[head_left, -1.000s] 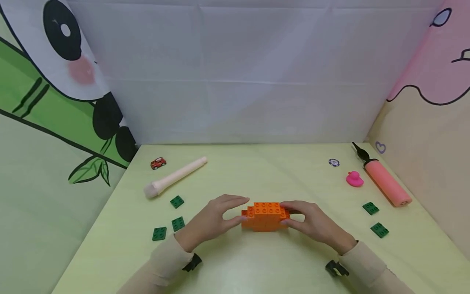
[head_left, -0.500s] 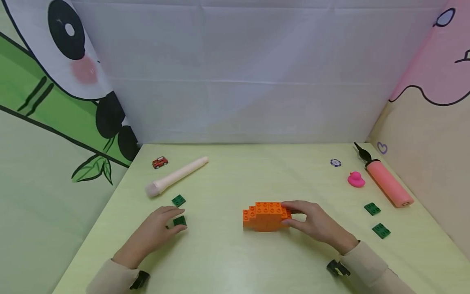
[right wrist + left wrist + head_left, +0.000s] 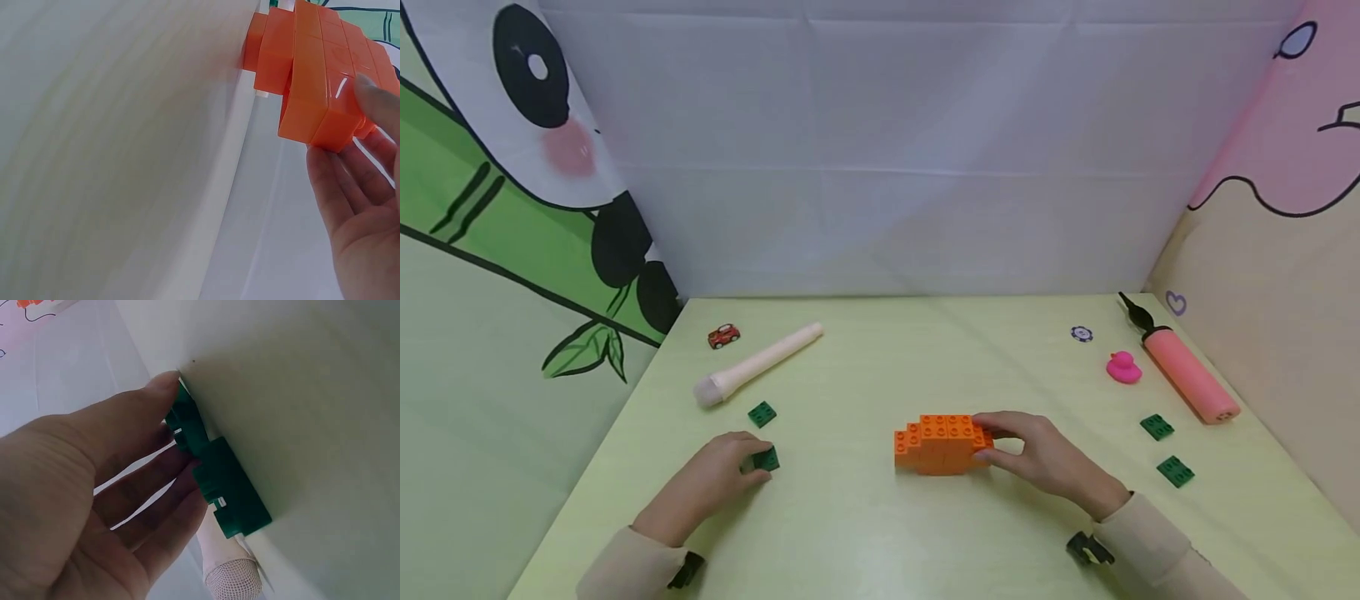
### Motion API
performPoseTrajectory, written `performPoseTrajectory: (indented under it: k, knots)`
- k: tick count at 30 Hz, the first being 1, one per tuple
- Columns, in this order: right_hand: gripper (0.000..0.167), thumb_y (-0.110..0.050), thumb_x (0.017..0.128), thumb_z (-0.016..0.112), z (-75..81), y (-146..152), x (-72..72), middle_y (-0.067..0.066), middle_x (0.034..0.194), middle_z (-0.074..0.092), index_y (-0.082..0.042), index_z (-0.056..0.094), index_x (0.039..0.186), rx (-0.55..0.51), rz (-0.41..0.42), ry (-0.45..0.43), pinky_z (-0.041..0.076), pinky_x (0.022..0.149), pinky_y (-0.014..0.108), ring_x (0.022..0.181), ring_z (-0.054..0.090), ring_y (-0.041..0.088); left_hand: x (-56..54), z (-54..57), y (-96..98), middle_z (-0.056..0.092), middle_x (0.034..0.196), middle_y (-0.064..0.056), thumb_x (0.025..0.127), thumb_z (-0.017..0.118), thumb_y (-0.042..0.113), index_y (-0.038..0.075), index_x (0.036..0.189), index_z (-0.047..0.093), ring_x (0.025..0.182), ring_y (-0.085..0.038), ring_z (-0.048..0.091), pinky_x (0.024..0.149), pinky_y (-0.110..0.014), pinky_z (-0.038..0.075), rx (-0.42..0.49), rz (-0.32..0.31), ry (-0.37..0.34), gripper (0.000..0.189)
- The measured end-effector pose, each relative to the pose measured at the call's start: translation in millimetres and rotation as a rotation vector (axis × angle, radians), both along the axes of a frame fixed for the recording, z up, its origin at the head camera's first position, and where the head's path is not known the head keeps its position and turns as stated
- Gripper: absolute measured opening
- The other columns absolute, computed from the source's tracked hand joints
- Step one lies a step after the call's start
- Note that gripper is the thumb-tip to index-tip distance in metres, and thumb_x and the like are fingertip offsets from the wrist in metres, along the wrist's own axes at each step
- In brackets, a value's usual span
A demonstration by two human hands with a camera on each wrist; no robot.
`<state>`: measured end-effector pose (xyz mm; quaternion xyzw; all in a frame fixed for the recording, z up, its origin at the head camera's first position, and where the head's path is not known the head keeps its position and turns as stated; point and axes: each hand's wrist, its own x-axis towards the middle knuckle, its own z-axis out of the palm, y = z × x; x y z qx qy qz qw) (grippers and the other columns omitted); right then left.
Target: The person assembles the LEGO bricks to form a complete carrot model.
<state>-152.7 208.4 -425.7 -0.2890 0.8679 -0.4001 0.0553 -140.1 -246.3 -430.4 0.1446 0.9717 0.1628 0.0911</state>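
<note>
In the head view, my left hand (image 3: 718, 475) has its thumb and fingertips around a green toy brick (image 3: 766, 459) lying on the table. Up close in the left wrist view, that brick (image 3: 189, 422) sits between thumb and fingers, and another green brick (image 3: 231, 487) lies beside it, hidden under the hand from above. A third green brick (image 3: 762, 414) lies just beyond the fingertips. My right hand (image 3: 1037, 450) grips the right end of a stepped block of joined orange bricks (image 3: 940, 446), thumb in front and fingers behind.
A pale microphone (image 3: 760, 364) and a red toy car (image 3: 723, 336) lie at the back left. To the right are two green bricks (image 3: 1176, 472), a pink rubber duck (image 3: 1123, 367), a poker chip (image 3: 1082, 334) and a pink pump (image 3: 1191, 375) with a black nozzle.
My left hand has left the orange block, moved left to the green bricks, and its thumb and fingers have closed around one. The right hand keeps its hold without visibly moving.
</note>
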Motion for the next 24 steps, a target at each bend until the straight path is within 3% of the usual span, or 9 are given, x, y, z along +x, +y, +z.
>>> performPoseTrajectory:
  k: [5,9,16,24]
  knots:
    - [0.054,-0.031,0.091,0.074,-2.8,0.0,-1.0,0.002,0.133,0.064,-0.009,0.059,0.138,-0.005,0.004,0.008,0.052,0.095,0.046,0.113,0.065,0.019,-0.2,0.4,5.2,0.068,0.111,-0.011,0.087,0.077,0.017,0.000,0.117,0.072,0.102,-0.027,0.064,0.091,-0.047,0.053,0.007,-0.022,0.079,0.035]
    - [0.055,-0.033,0.091,0.073,-3.1,0.2,-1.4,0.003,0.133,0.064,-0.009,0.059,0.138,-0.004,0.004,0.009,0.052,0.095,0.046,0.113,0.065,0.020,-3.0,4.8,20.1,0.064,0.110,-0.007,0.088,0.075,0.017,0.003,0.119,0.072,0.097,-0.019,0.062,0.083,-0.038,0.055,0.104,-0.074,0.206,0.034]
    - [0.055,-0.034,0.091,0.073,-3.0,-0.3,-1.5,0.002,0.134,0.063,-0.010,0.059,0.139,0.004,-0.001,-0.008,0.052,0.096,0.046,0.114,0.064,0.019,-13.2,18.2,67.1,0.062,0.111,-0.001,0.087,0.077,0.015,0.005,0.119,0.073,0.098,-0.012,0.062,0.080,-0.029,0.056,0.354,-0.282,0.481,0.033]
    - [0.054,-0.031,0.091,0.074,-1.6,-0.8,-0.7,0.002,0.133,0.064,-0.009,0.059,0.138,-0.001,-0.007,-0.003,0.052,0.096,0.047,0.114,0.065,0.020,-22.1,32.3,119.7,0.061,0.116,-0.001,0.090,0.075,0.015,0.008,0.124,0.071,0.103,-0.012,0.060,0.086,-0.025,0.055,0.520,-0.460,0.499,0.035]
